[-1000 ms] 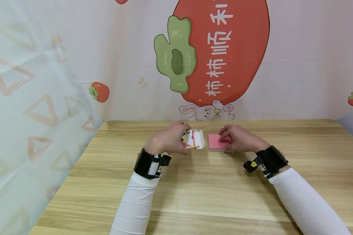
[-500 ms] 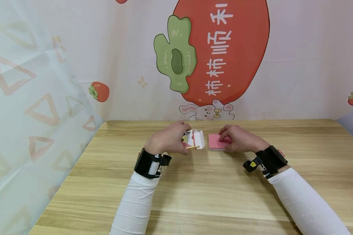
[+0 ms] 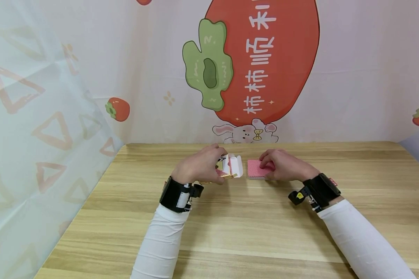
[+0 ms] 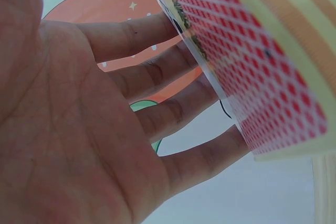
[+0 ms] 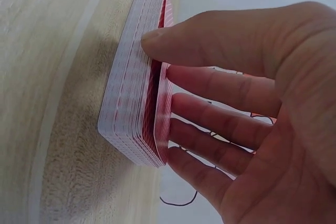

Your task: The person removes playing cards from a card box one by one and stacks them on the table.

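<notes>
My left hand [image 3: 200,164] grips a playing-card box [image 3: 234,166] with an open white end flap facing right, slightly above the table. In the left wrist view the box [image 4: 247,66] shows a red-and-white lattice and striped edge, its far side against the fingertips; the thumb is out of sight there. Just right of the box, a deck of red-backed playing cards [image 3: 255,168] lies flat on the table under my right hand [image 3: 288,166]. From the right wrist, the thumb presses the deck's [image 5: 126,77] side edge and the fingers touch its top. A dark gap parts the top cards.
The wooden table [image 3: 230,232] reaches back to a printed cloth backdrop [image 3: 356,77] with fruit and a rabbit on it. Another cloth [image 3: 38,155] hangs along the left side. Black straps with small cameras [image 3: 296,197] sit on both wrists.
</notes>
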A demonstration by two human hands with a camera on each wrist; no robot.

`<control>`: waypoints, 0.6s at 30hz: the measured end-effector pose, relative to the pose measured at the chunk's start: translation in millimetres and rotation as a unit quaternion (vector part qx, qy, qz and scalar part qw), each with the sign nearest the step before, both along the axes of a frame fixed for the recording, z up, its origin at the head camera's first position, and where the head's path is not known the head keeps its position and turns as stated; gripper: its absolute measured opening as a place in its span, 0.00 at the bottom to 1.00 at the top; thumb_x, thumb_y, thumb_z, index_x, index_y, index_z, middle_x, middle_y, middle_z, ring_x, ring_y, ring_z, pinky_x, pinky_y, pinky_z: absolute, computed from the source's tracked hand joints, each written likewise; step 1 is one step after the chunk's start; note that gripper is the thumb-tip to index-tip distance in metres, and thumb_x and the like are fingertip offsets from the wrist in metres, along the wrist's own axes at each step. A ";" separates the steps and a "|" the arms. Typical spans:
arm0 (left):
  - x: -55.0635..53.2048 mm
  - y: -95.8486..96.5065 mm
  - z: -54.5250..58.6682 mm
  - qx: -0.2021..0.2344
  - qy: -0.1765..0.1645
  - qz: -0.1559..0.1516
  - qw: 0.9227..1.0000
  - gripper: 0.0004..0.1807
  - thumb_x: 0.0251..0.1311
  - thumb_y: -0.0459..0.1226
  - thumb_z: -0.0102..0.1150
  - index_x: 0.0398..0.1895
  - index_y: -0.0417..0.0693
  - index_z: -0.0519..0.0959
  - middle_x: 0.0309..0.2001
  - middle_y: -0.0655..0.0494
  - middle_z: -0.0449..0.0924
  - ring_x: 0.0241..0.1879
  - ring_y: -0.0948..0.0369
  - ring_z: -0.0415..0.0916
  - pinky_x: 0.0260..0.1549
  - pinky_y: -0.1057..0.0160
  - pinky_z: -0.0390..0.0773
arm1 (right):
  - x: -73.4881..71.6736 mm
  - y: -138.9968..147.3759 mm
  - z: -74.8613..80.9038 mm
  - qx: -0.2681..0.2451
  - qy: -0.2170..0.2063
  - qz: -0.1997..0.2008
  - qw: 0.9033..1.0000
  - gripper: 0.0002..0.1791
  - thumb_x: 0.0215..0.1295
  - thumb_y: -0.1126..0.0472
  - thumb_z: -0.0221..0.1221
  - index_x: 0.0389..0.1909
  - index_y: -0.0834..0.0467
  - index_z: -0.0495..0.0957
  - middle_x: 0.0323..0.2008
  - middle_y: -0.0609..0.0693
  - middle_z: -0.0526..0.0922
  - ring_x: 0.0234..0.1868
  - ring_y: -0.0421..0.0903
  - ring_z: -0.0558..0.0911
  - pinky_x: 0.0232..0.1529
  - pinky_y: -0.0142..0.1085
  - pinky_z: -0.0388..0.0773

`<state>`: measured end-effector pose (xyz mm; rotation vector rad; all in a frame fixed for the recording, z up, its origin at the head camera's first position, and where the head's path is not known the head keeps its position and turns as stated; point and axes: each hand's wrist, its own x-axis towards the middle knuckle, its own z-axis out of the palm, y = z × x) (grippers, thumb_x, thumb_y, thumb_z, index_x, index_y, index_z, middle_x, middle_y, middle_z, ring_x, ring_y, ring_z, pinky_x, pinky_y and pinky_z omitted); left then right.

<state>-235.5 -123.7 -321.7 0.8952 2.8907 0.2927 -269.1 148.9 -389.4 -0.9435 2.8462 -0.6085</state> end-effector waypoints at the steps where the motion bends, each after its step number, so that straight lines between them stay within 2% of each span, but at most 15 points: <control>1: 0.0 0.0 0.0 0.000 0.000 0.000 1.000 0.33 0.35 0.47 0.66 0.50 0.50 0.70 0.41 0.63 0.65 0.39 0.66 0.65 0.36 0.70 0.68 | -0.1 -0.1 -0.1 0.000 -0.002 -0.001 1.000 0.15 0.46 0.60 0.67 0.38 0.52 0.82 0.50 0.51 0.75 0.51 0.52 0.71 0.50 0.44 0.68; 10: 0.0 0.6 0.6 -0.001 -0.003 0.001 1.000 0.34 0.35 0.46 0.67 0.51 0.50 0.70 0.42 0.62 0.65 0.40 0.65 0.65 0.36 0.70 0.68 | 0.6 0.0 0.9 -0.003 -0.003 -0.002 1.000 0.18 0.42 0.56 0.70 0.39 0.52 0.82 0.49 0.51 0.75 0.51 0.51 0.71 0.50 0.44 0.69; 18: 1.0 1.3 1.6 -0.002 -0.008 0.004 1.000 0.35 0.35 0.47 0.67 0.52 0.50 0.70 0.42 0.62 0.65 0.40 0.65 0.65 0.36 0.70 0.68 | 0.5 0.6 0.7 -0.003 -0.003 -0.003 1.000 0.17 0.45 0.56 0.68 0.39 0.52 0.82 0.50 0.51 0.75 0.51 0.51 0.71 0.50 0.43 0.69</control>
